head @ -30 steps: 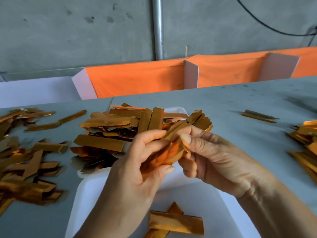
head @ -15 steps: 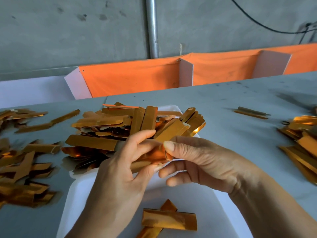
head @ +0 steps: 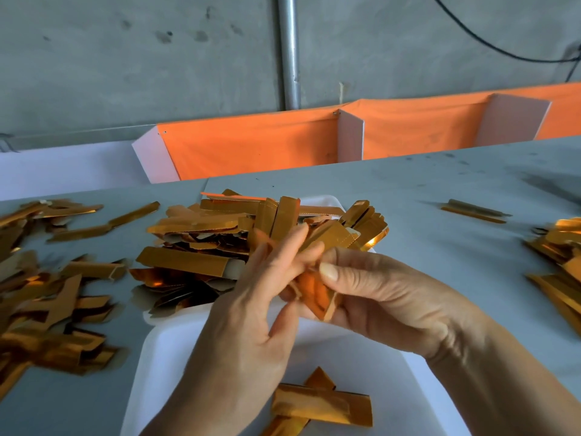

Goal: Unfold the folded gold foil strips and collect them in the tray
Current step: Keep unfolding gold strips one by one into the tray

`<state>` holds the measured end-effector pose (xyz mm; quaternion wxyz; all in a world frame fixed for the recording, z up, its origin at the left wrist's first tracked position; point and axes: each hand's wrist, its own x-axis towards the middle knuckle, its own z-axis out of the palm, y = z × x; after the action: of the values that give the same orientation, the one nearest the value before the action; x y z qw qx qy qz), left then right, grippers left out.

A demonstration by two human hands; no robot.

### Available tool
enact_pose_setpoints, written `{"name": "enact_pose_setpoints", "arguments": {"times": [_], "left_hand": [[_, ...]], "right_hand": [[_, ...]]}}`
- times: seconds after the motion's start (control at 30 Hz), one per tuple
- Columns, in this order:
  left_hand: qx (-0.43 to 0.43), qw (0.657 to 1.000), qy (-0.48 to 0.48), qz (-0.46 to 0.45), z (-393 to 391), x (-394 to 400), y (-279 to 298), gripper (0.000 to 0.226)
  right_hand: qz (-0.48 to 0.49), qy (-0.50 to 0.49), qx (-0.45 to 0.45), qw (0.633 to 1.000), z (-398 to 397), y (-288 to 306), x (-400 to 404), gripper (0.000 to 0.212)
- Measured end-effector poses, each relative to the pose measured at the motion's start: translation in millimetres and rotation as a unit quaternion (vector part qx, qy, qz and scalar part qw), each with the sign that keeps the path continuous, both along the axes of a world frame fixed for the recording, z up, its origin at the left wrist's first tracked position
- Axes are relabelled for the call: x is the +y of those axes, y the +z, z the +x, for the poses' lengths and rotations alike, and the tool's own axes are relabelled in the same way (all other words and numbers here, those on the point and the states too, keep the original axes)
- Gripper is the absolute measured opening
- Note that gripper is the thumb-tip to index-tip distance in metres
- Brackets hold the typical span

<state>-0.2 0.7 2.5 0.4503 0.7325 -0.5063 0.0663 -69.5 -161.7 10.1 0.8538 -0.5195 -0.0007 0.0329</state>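
Foil-faced card, judged light, springy, slick, easily creased. Loose strips lie left of the tray. One strip is pinched above it between left hand and right hand. Best gripped at ends, by the edges.

Both hands fingertip-pinching, close together
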Motion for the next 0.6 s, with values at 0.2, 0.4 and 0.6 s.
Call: {"name": "enact_pose_setpoints", "arguments": {"times": [0.2,0.4,0.6], "left_hand": [[0.238,0.952,0.022,-0.193,4,-7,-3,0.046],[0.297,0.944,0.021,-0.143,12,-6,-11,0.022],[0.317,0.947,-0.023,-0.055,12,-3,-11,0.028]], "right_hand": [[-0.292,-0.106,0.004,0.951,3,-3,11,0.023],[-0.426,-0.095,0.03,0.899,6,-5,25,0.023],[-0.253,-0.159,0.017,0.954,-5,4,3,0.011]]}}
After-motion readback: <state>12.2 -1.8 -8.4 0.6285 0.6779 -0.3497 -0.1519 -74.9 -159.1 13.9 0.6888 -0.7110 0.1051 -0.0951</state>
